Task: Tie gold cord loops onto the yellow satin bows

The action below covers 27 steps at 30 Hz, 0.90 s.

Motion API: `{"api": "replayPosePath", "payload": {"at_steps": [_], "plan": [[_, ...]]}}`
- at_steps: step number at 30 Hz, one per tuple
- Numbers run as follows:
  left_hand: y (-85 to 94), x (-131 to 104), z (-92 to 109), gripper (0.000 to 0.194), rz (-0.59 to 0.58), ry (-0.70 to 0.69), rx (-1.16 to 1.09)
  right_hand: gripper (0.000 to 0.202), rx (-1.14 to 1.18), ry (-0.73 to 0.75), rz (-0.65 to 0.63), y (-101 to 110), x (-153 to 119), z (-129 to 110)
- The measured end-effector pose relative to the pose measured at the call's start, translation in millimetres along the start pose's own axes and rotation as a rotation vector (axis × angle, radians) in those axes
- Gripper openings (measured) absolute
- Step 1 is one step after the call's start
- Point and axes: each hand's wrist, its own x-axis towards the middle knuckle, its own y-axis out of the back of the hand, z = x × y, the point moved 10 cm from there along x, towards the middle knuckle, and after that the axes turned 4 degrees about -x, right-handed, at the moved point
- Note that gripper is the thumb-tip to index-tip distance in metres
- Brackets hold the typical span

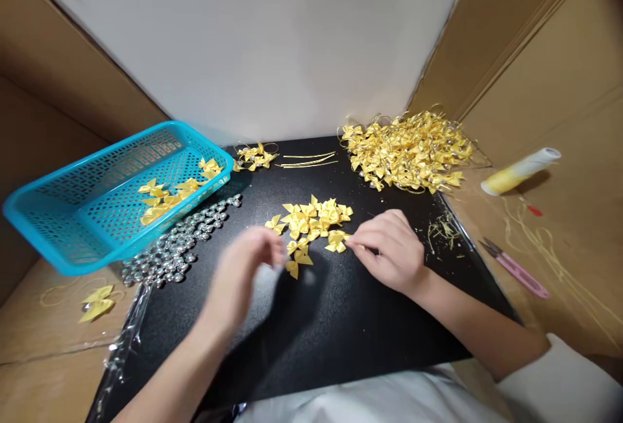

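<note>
Yellow ribbon bows lie in a loose pile in the middle of the black work surface. On the pile's right side, my right hand is closed, thumb and fingertips pinching the edge of one yellow bow. My left hand hovers just left of the pile, its curled fingers smeared by motion. Whether it holds anything is hidden by the blur. Silver beads are spread beyond it to the left, alongside a blue basket with several bows inside.
At the back right is a large heap of finished-looking bows with cords and beads. Cut gold cords and a small bow cluster lie at the back. Pink-handled snips and a thread spool rest on cardboard to the right.
</note>
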Motion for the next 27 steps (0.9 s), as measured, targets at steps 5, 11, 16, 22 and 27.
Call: {"api": "replayPosePath", "payload": {"at_steps": [5, 11, 16, 22, 27], "plan": [[-162.5, 40.7, 15.8, 0.042, -0.372, 0.051, -0.247, 0.02, -0.217, 0.405, 0.032, -5.0, -21.5, -32.6], [-122.5, 44.5, 6.1, 0.034, -0.219, -0.166, -0.118, 0.01, 0.015, 0.211, 0.04, -13.5, -16.4, -1.4], [-127.2, 43.5, 8.3, 0.026, -0.225, -0.194, -0.048, 0.016, 0.392, -0.145, -0.194, -44.6, -17.6, 25.4], [-115.7, 37.1, 21.6, 0.015, -0.152, -0.385, 0.094, 0.008, 0.603, -0.531, -0.196, -60.8, -33.1, 51.6], [-110.4, 29.8, 25.3, 0.011, -0.043, -0.414, 0.08, 0.017, 0.74, -0.737, -0.174, -70.2, -47.5, 59.0]]}}
